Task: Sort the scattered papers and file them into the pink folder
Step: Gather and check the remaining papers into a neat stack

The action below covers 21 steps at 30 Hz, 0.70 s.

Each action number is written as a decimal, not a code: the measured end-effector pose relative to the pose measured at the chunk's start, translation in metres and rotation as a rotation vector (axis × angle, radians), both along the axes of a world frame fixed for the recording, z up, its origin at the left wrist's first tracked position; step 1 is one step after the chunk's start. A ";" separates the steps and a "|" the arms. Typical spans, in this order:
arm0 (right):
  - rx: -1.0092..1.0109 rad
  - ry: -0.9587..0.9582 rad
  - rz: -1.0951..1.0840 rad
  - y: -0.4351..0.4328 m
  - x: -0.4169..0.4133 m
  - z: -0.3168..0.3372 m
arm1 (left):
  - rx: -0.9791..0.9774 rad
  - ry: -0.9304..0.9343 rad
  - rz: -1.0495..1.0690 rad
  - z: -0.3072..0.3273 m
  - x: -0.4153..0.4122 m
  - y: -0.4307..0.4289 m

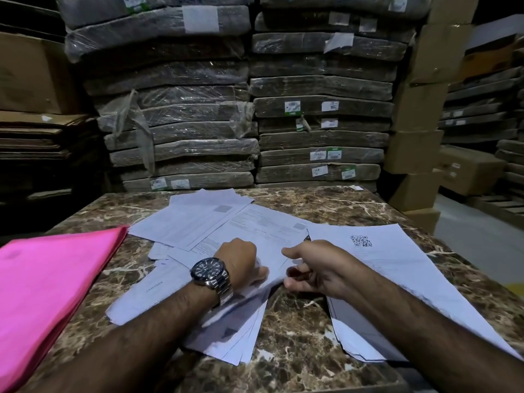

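Observation:
Several white printed papers [198,219] lie scattered over the marble table [295,330]. The pink folder [48,282] lies closed at the table's left edge. My left hand [241,262], with a wristwatch on the wrist, is curled over a sheet [272,245] in the middle of the pile and pinches its near edge. My right hand [312,270] meets the same raised edge from the right, thumb and curled fingers pinching it. A sheet with a QR code [391,251] lies under my right forearm. A fanned stack of sheets [241,336] lies below my left wrist.
Tall stacks of plastic-wrapped flat bundles [181,114] rise right behind the table. Cardboard boxes [419,114] stand at the right, and flattened cartons [37,137] are piled at the left. Floor shows past the table's right edge.

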State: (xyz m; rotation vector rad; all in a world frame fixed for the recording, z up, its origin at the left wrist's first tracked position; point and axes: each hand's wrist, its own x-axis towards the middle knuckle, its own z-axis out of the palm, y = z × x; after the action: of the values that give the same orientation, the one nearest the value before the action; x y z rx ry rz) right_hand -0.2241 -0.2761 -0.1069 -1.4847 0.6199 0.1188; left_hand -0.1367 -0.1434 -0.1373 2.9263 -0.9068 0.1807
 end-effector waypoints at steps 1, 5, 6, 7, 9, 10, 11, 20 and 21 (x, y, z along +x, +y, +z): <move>0.013 -0.028 -0.032 0.002 -0.001 -0.001 | 0.009 -0.018 0.006 0.000 0.000 0.001; -0.004 -0.157 -0.080 0.003 -0.007 -0.010 | 0.040 -0.046 0.028 0.003 0.001 0.008; -0.023 -0.177 -0.084 0.003 -0.007 -0.013 | 0.040 -0.046 0.021 0.004 0.001 0.011; -0.024 -0.187 -0.092 0.002 -0.007 -0.017 | 0.040 -0.049 0.012 0.005 0.000 0.014; 0.009 -0.206 -0.111 0.002 -0.006 -0.020 | 0.038 -0.060 -0.005 0.004 -0.002 0.018; 0.015 -0.203 -0.125 0.003 -0.004 -0.022 | 0.029 -0.064 -0.016 0.003 -0.003 0.020; 0.020 -0.202 -0.123 0.004 -0.004 -0.024 | 0.013 -0.062 -0.025 0.001 -0.003 0.021; 0.028 -0.194 -0.048 0.019 0.014 -0.023 | -0.215 -0.067 0.014 -0.004 0.004 0.034; -0.006 -0.198 -0.058 0.022 0.017 -0.023 | -0.238 -0.060 0.014 -0.004 0.005 0.036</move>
State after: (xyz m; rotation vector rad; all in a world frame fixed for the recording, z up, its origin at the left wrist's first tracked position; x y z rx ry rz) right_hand -0.2072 -0.2544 -0.1298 -1.4619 0.5029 -0.0748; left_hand -0.1316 -0.1073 -0.1411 2.7208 -0.8103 0.3536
